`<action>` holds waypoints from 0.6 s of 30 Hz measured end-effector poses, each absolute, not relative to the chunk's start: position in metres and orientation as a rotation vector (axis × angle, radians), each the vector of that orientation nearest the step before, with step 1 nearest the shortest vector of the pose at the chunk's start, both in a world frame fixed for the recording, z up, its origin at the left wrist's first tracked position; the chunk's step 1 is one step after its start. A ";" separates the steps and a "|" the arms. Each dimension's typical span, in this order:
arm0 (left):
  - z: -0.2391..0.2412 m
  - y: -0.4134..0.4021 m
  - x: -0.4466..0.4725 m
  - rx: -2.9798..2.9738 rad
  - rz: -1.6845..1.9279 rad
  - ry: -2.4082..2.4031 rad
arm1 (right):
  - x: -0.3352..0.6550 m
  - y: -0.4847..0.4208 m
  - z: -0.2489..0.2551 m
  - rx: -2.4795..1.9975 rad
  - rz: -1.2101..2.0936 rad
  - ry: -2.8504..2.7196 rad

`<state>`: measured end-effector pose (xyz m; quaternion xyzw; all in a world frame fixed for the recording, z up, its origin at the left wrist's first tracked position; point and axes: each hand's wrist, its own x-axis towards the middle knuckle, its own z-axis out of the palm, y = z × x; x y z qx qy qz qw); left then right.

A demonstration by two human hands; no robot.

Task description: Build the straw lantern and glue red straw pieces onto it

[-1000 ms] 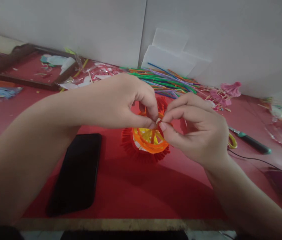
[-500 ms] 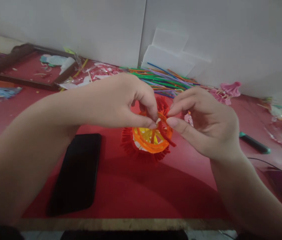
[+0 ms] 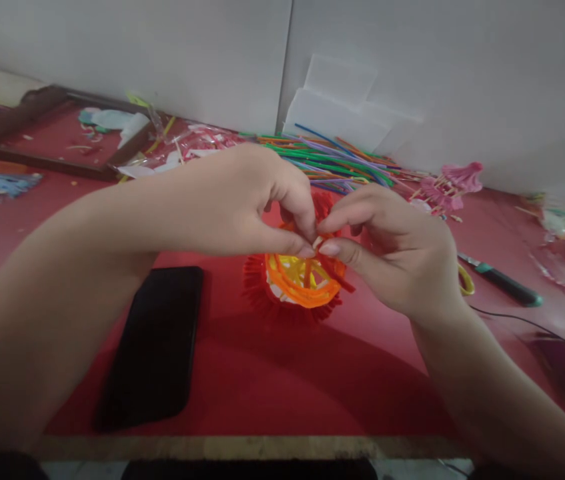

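Thumb and index finger of my left hand (image 3: 262, 207) are pinched together, with the small pale tip of what looks like a thin stick (image 3: 317, 242) showing between them. A short red pipe cleaner (image 3: 337, 275) runs down and right from this pinch. My right hand (image 3: 392, 247) closes its thumb and index finger at the same spot, touching the pipe cleaner's upper end; the exact grip is partly hidden. Directly below, a round craft piece (image 3: 302, 295) has an orange ring, yellow spokes and a red fringe. The hands cover its far side.
A black phone (image 3: 155, 347) lies left of the craft piece. Several coloured pipe cleaners (image 3: 332, 160) are heaped at the back by the wall. To the right are a utility knife (image 3: 509, 285), a yellow ring (image 3: 466, 280) and a thin cable. A brown frame (image 3: 42, 160) sits back left.
My right hand has moved left, bringing its fingertips against those of my left hand. The utility knife's blade and the yellow ring have come into sight. My left hand has stayed in place.
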<state>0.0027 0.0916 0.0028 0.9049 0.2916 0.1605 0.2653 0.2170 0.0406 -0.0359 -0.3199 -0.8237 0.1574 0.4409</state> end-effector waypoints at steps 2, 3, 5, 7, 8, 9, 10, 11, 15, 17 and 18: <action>0.003 0.092 0.003 2.452 0.442 0.773 | 0.216 0.040 -0.036 -0.804 0.397 -2.039; 0.003 0.092 0.003 2.450 0.443 0.768 | 0.216 0.040 -0.036 -0.805 0.399 -2.036; 0.004 0.091 0.003 2.435 0.437 0.772 | 0.216 0.040 -0.036 -0.808 0.401 -2.028; 0.006 0.091 0.004 2.433 0.406 0.778 | 0.215 0.039 -0.036 -0.820 0.415 -2.023; 0.007 0.091 0.004 2.441 0.397 0.776 | 0.215 0.039 -0.036 -0.827 0.424 -2.022; 0.008 0.091 0.004 2.452 0.391 0.771 | 0.215 0.039 -0.036 -0.832 0.432 -2.021; 0.009 0.091 0.005 2.465 0.390 0.761 | 0.215 0.039 -0.036 -0.836 0.438 -2.021; 0.010 0.091 0.005 2.477 0.394 0.749 | 0.215 0.039 -0.036 -0.838 0.442 -2.019; 0.010 0.090 0.005 2.471 0.408 0.737 | 0.215 0.039 -0.036 -0.858 0.456 -2.002; 0.010 0.090 0.005 2.446 0.402 0.766 | 0.214 0.039 -0.036 -0.857 0.471 -1.990; 0.009 0.090 0.005 2.441 0.392 0.772 | 0.215 0.039 -0.036 -0.858 0.488 -1.985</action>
